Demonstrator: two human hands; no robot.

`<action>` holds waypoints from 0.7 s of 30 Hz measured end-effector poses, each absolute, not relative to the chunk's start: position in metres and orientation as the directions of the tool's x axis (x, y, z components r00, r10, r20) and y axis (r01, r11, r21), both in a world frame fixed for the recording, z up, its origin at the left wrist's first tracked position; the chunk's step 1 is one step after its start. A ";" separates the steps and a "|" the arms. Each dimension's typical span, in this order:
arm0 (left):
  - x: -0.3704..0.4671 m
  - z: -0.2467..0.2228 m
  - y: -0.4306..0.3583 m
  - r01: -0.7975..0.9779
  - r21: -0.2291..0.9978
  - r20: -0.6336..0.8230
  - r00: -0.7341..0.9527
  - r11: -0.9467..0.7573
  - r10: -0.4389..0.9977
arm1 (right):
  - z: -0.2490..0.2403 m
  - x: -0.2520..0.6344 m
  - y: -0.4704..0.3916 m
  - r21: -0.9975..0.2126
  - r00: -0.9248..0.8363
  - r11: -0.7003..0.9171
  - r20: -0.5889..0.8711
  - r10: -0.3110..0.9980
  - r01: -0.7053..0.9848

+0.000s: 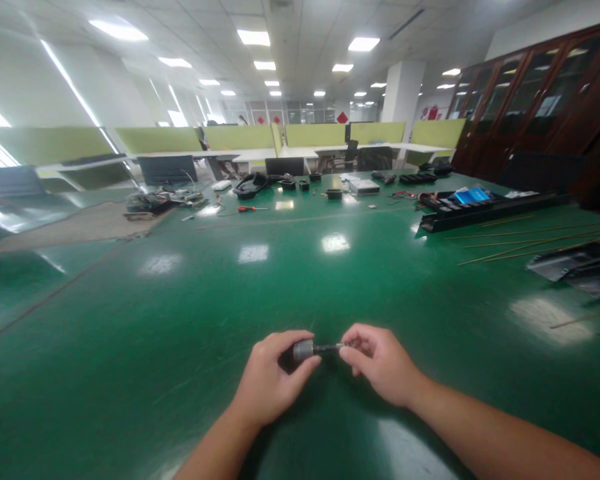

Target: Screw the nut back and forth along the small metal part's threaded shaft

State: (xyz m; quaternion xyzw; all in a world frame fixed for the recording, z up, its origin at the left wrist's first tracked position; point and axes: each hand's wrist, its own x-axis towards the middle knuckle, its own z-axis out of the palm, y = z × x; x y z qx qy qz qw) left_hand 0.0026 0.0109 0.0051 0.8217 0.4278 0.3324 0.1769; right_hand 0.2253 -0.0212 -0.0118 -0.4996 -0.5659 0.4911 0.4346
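Note:
Between the thumb and fingers of my left hand [275,380] is a small grey cylinder [304,350], which looks like a little motor. A thin dark rod [325,347] sticks out of its right end, lying nearly level. My right hand [380,363] pinches the far tip of that rod with thumb and forefinger, where a bit of shiny metal shows. The fingers hide the rod's very end. Both hands are just above the green tabletop [260,293], close to its near side.
Farther back lie a red screwdriver [250,209], a heap of wires and parts [165,199], a white box [364,186] and small black boxes [334,194]. On the right are a long black channel [490,212], thin brass-coloured rods [525,244] and dark metal pieces [580,263].

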 end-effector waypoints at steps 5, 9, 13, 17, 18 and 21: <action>0.005 0.006 0.016 0.557 0.618 0.385 0.401 -0.554 0.832 | -0.012 0.226 -0.019 -0.992 -0.115 0.021 0.006 0.993 0.125; 0.009 0.008 0.021 0.523 0.658 0.382 0.388 -0.542 0.839 | -0.013 0.227 -0.017 -0.993 -0.104 0.007 -0.006 0.995 0.121; 0.010 0.009 0.022 0.514 0.670 0.375 0.388 -0.536 0.842 | -0.013 0.227 -0.016 -0.994 -0.102 -0.002 -0.013 0.995 0.110; 0.008 0.008 0.023 0.515 0.668 0.376 0.390 -0.537 0.841 | -0.012 0.226 -0.015 -0.996 -0.099 -0.006 -0.015 0.995 0.090; 0.008 0.008 0.023 0.517 0.669 0.373 0.388 -0.534 0.843 | -0.013 0.226 -0.015 -0.997 -0.098 -0.008 -0.017 0.995 0.082; 0.007 0.009 0.022 0.518 0.674 0.371 0.379 -0.526 0.848 | -0.013 0.226 -0.016 -0.998 -0.097 -0.020 -0.026 0.995 0.063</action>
